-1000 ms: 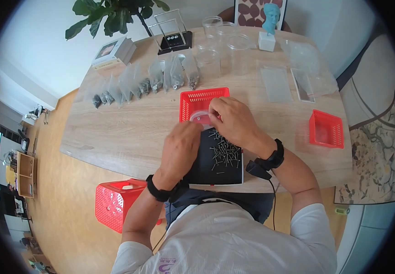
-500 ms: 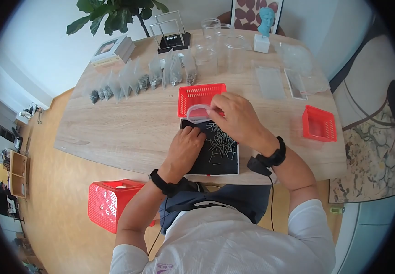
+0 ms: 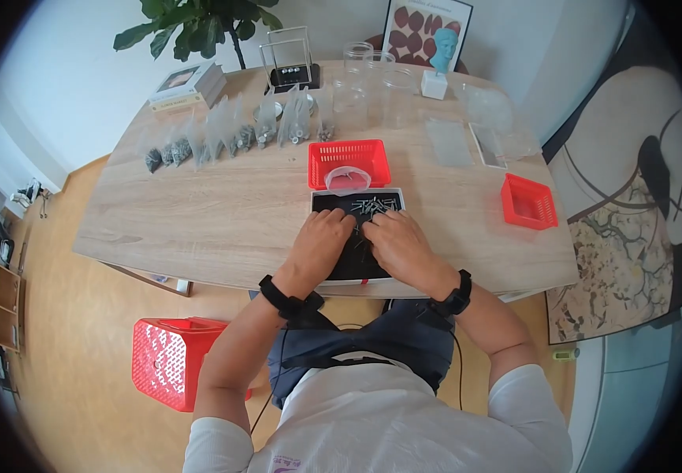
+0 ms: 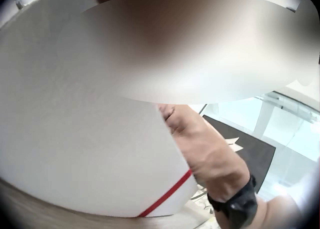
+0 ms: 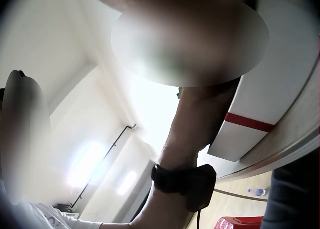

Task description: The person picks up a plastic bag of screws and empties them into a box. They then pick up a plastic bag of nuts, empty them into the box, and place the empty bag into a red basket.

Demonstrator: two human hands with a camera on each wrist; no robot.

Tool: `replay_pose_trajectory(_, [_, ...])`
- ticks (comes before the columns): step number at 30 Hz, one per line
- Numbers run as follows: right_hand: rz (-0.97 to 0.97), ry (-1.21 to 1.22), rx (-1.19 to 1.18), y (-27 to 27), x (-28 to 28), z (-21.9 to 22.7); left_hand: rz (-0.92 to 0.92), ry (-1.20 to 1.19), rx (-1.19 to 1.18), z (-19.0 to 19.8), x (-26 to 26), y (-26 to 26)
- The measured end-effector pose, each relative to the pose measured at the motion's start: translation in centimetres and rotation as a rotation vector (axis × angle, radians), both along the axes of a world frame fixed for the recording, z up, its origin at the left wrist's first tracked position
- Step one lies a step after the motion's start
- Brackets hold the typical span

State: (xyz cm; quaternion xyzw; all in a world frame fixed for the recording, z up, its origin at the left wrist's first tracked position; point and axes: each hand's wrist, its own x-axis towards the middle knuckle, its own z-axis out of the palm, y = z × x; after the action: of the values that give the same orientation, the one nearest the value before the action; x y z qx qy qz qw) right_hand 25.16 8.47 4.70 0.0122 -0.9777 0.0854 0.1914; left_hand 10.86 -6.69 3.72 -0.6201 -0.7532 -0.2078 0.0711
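Note:
A black-lined shallow box (image 3: pixel 344 267) with white sides holds a pile of loose screws (image 3: pixel 374 206). My left hand (image 3: pixel 322 243) reaches over its left part with bent fingers pointing down into it. From the right, my right hand (image 3: pixel 401 246) reaches in with its fingers at the screws, close beside the left fingertips. Whether either hand pinches a screw I cannot tell. Just beyond the box, a clear plastic bag (image 3: pixel 347 181) with a round open mouth sits at the front of a red basket (image 3: pixel 349 147). Both wrist views show mostly the box's white side with a red strip.
Several filled clear bags (image 3: pixel 265 130) stand in a row at the back left. Behind are a Newton's cradle (image 3: pixel 293 77), clear jars (image 3: pixel 397 98) and a blue bust (image 3: pixel 443 51). Flat clear bags (image 3: pixel 447 142) and another red basket (image 3: pixel 527 202) are on the right. A red stool (image 3: pixel 175 359) stands below.
My right hand has let go of the clear bag's rim and moved down to the screws. My left hand moved from the bag back over the box. The screw pile now sits nearer the far edge.

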Motion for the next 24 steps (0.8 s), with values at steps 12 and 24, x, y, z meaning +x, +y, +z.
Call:
replay_pose_trajectory(12, [-0.072,0.085,-0.227,-1.2,2.3,1.3,0.017,-0.332,0.407,5.3,-3.8,3.5])
replay_pose_trajectory(24, [0.023,0.108,-0.470,0.1,1.7,3.8,0.120,-0.278,0.399,4.2,-2.6,0.4])
